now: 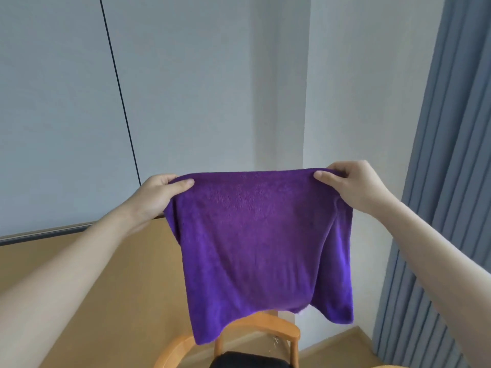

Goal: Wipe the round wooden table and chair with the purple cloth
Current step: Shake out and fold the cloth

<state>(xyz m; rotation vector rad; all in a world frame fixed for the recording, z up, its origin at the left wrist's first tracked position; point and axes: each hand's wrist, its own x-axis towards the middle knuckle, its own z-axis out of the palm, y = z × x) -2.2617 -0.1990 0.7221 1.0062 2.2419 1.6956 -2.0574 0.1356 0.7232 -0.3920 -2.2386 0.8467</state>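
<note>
Both grips pinch the purple cloth (261,235) by its top corners, left hand (156,196) and right hand (354,185) closed on it, spread wide; it hangs above the wooden chair (271,328), its dark seat (247,362) below, grey curtain (446,181) right of the cloth; no writing visible

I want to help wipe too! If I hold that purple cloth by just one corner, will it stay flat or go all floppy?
Probably floppy. The purple cloth already sags and folds below where the left hand and right hand pinch its top edge. It looks light, since fingertips alone hold it up. Its fuzzy surface likely grips well, so it shouldn't slip.
</note>
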